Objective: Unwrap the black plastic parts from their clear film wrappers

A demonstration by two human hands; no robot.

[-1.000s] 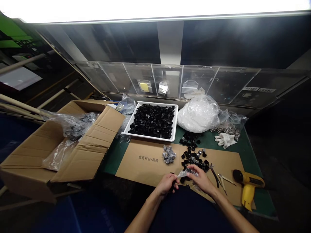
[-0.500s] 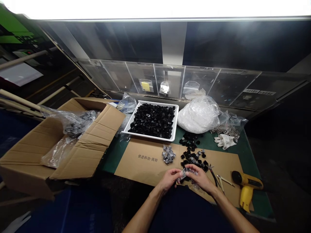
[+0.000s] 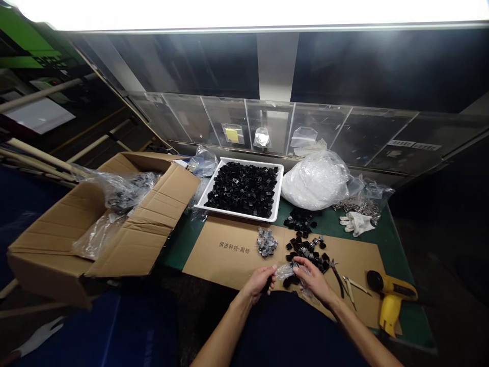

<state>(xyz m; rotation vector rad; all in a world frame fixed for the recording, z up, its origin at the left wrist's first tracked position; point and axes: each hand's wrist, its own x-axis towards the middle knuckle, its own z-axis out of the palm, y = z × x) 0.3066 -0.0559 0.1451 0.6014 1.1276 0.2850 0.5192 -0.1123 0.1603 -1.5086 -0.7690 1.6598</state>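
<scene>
A small clear plastic bag (image 3: 283,271) is stretched between my two hands, low over the cardboard sheet. My left hand (image 3: 260,283) pinches its left end, and something dark shows under the fingers, too hidden to name. My right hand (image 3: 314,281) is closed around the bag's other end; its contents are hard to make out. Just beyond the right fingers lies a loose pile of small black plastic parts (image 3: 304,248). To the left of that pile is a heap of small grey, shiny pieces (image 3: 266,242).
A white tray (image 3: 278,196) full of black parts stands behind the cardboard sheet (image 3: 214,265). Nearby are a big plastic bag (image 3: 315,181), white gloves (image 3: 357,223), pliers (image 3: 337,278) and a yellow heat gun (image 3: 391,300). An open carton (image 3: 141,229) stands left; a white-gloved hand (image 3: 42,336) shows lower left.
My left hand has moved left, away from the right one, and the clear bag is now drawn out between them. The view has shifted slightly.
</scene>
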